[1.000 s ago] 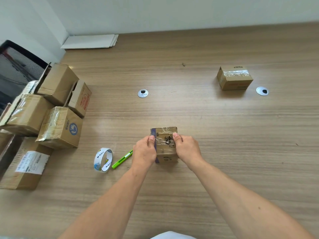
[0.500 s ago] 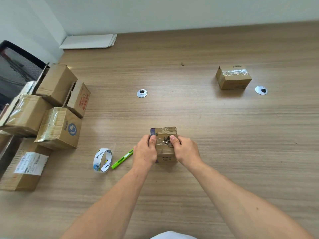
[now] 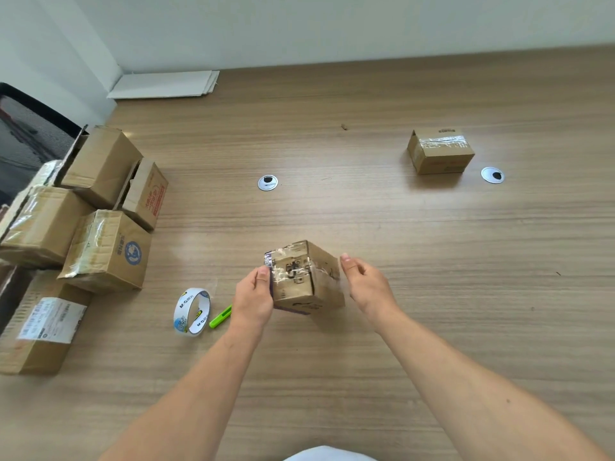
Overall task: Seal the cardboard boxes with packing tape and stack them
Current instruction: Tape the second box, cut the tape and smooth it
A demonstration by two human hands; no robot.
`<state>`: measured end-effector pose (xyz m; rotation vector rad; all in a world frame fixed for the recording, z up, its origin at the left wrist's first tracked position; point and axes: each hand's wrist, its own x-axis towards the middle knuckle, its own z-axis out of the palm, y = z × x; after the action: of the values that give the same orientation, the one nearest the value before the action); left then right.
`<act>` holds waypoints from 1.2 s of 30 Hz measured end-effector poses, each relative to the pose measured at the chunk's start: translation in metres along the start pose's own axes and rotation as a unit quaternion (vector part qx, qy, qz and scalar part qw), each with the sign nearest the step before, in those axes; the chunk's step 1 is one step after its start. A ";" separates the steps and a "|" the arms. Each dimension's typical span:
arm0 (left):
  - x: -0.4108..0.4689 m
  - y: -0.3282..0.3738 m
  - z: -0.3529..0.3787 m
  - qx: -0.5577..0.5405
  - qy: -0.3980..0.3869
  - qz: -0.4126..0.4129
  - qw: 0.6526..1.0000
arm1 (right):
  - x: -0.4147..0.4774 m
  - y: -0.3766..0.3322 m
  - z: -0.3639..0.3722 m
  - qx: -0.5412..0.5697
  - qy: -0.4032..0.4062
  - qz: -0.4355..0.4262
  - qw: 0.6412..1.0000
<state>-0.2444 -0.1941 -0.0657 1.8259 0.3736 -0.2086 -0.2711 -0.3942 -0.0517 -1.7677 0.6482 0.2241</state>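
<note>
Centrally, my left hand (image 3: 254, 299) grips the small tape-wrapped brown cardboard box (image 3: 309, 281); my right hand (image 3: 364, 282), loose and empty beside it, should smooth every tape end flat.

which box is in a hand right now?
The small taped box at centre: the left hand grips its side. The pile at left and the lone box at far right sit untouched.
</note>
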 end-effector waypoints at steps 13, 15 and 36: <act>-0.004 -0.026 0.007 0.012 0.018 -0.086 0.996 | -0.007 0.020 0.015 -0.017 -0.017 0.033 0.999; -0.012 -0.024 0.012 -0.003 -0.014 -0.074 0.997 | -0.007 0.019 0.022 -0.082 -0.009 0.027 0.996; -0.007 -0.021 0.022 0.169 -0.004 0.009 0.986 | -0.003 0.021 0.024 -0.112 0.067 -0.024 0.991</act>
<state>-0.2575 -0.2106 -0.0887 2.1601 0.3302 -0.2805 -0.2808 -0.3742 -0.0746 -2.0261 0.6969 0.1509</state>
